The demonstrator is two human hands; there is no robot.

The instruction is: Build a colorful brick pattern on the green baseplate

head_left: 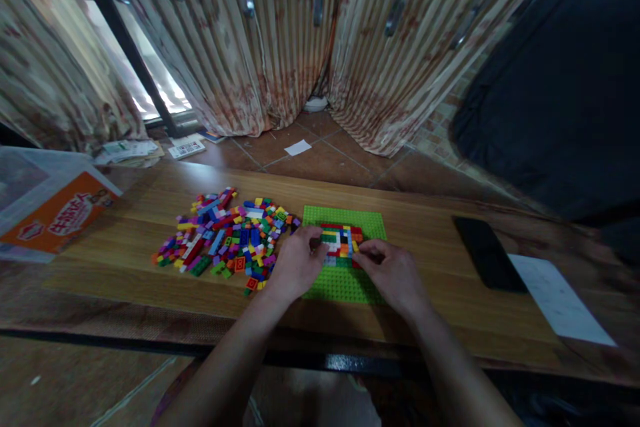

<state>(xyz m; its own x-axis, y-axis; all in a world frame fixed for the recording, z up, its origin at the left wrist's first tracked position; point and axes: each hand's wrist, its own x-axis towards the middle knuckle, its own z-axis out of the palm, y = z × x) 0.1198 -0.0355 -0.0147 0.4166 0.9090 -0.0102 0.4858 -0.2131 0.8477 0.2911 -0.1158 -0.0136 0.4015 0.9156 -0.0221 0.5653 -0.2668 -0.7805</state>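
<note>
A low, many-coloured structure of toy building bricks [340, 241] is on the green baseplate [345, 290]. Its top shows red, white, blue, yellow and green bricks around a small gap. My left hand [300, 261] is closed at the structure's left edge, thumb and forefinger against it. From the right, my right hand [395, 273] touches the opposite edge beside a yellow brick [355, 247]. Its thumb and fingers are pinched together, and what lies between the fingertips is too small to tell. A pile of loose toy bricks [225, 233] spreads left of the baseplate.
The wooden table [430, 320] carries a clear plastic box [45, 167] with an orange label at far left. A black phone-like slab [487, 253] and a white paper sheet [560, 300] lie at right. Striped curtains [280, 47] hang beyond the tiled floor.
</note>
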